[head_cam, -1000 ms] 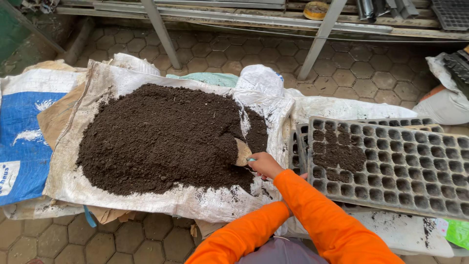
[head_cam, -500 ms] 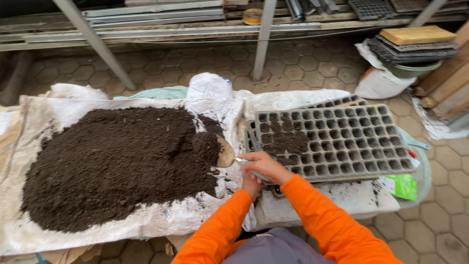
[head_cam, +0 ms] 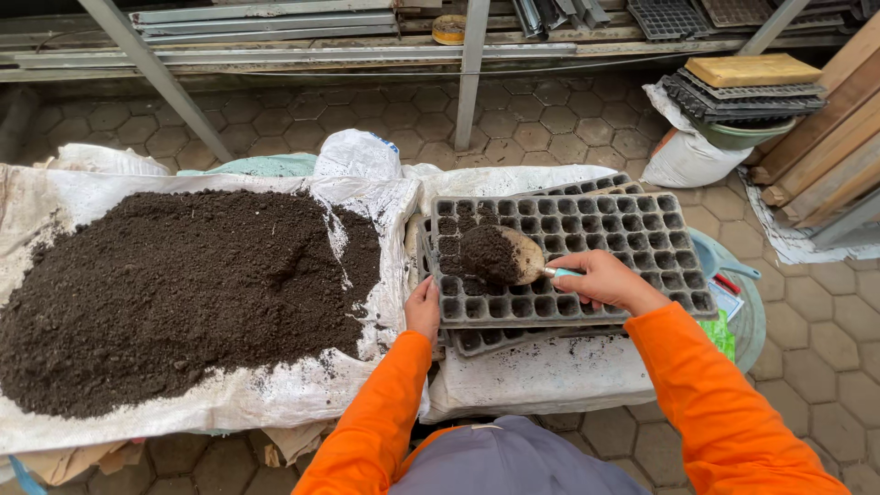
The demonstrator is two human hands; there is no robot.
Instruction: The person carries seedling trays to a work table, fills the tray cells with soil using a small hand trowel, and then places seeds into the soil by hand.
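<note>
Holding: your right hand (head_cam: 605, 280) wraps shut around the pale blue handle of a trowel (head_cam: 513, 257), its rounded blade heaped with dark soil and hovering over the left part of the seed tray (head_cam: 605, 229).
Bracing: your left hand (head_cam: 423, 307) lies with fingers together against the tray's left edge, gripping nothing that shows.
Step in hand: as I judge it, you are carrying a scoop of soil to the tray cells; only a few cells at the left look soiled, so the filling seems barely begun.
Next move: it likely calls for a slow tilt of the blade low over the cells, so the loose heap drops in rather than spilling over the rim.
Soil pile (head_cam: 174, 284): dark, crumbly, fine-grained, spread in a low mound on white woven sacking (head_cam: 229, 403).
Tray: black thin plastic, a grid of small square cells, stacked on another tray of the same kind, both resting on a white sack.
Floor (head_cam: 807, 367): hexagonal pavers, dusty.
</note>
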